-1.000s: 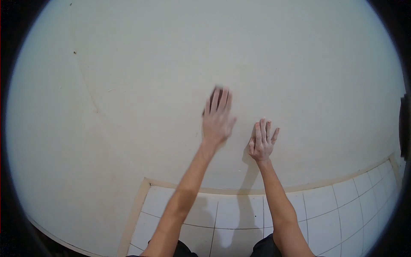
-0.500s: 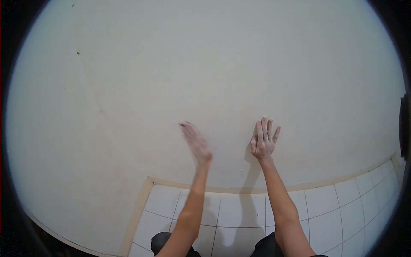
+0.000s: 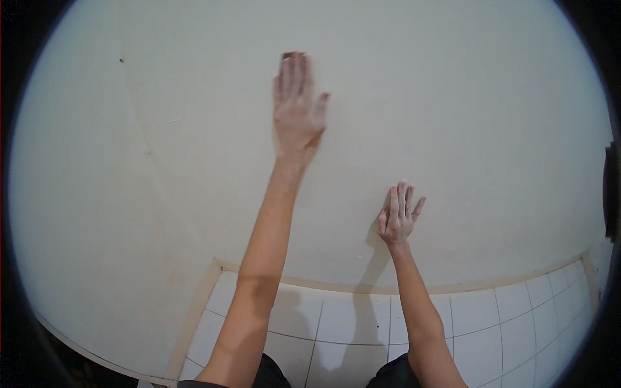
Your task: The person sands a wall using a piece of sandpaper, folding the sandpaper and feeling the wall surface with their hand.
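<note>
High on the pale wall (image 3: 491,123), my left hand (image 3: 299,108) presses a dark brown flat piece (image 3: 293,55) against the surface. Its edge shows past the fingertips and between the fingers; the palm hides the rest. The fingers lie nearly straight over it, slightly blurred. Lower and to the right, my right hand (image 3: 397,218) rests on the wall with its fingers stretched and spread and nothing in it. Whitish dust coats the fingers of both hands.
White floor tiles (image 3: 349,323) meet the wall along a beige skirting (image 3: 479,284). A wall corner juts out at the lower left. A dark object (image 3: 610,193) stands at the right edge. My knees show at the bottom.
My left hand swept down and left from mid-wall, then moved far up the wall with the dark piece. My right hand has stayed in nearly the same place.
</note>
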A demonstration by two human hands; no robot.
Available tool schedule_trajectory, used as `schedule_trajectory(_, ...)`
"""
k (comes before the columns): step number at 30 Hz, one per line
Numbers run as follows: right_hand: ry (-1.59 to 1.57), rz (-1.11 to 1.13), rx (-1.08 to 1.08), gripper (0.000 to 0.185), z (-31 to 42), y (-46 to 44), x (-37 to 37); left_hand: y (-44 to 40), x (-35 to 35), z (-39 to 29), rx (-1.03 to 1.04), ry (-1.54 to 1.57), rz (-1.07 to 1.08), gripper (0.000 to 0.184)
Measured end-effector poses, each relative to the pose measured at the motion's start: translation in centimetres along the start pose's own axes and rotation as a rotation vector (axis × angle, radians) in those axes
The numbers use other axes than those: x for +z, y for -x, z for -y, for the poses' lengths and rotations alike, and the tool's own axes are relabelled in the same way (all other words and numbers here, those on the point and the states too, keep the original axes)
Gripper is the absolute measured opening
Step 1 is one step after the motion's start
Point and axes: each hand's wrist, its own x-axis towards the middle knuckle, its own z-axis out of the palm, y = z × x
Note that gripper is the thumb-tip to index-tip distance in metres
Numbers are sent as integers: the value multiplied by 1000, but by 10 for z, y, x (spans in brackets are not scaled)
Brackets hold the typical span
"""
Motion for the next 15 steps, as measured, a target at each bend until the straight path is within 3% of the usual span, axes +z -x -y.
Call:
schedule_trajectory(3, -6, -4, 4, 65, -2, 0, 2, 58, -4, 28, -191, 14, -21, 74)
schedule_trajectory(6, 11, 5, -10, 62, -2, 0, 2, 180, 13, 36, -319, 79, -11, 73)
schedule_trajectory(10, 14, 17, -11, 61, -3, 0, 1, 361, 39, 4, -266, 178, 298, 77)
schedule_trajectory(12, 3, -3, 5, 63, -1, 0, 2, 379, 50, -12, -218, 178, 400, 77)
schedule_trajectory(15, -3, -5, 15, 64, -2, 0, 3, 334, 50, -31, -121, 159, 417, 77)
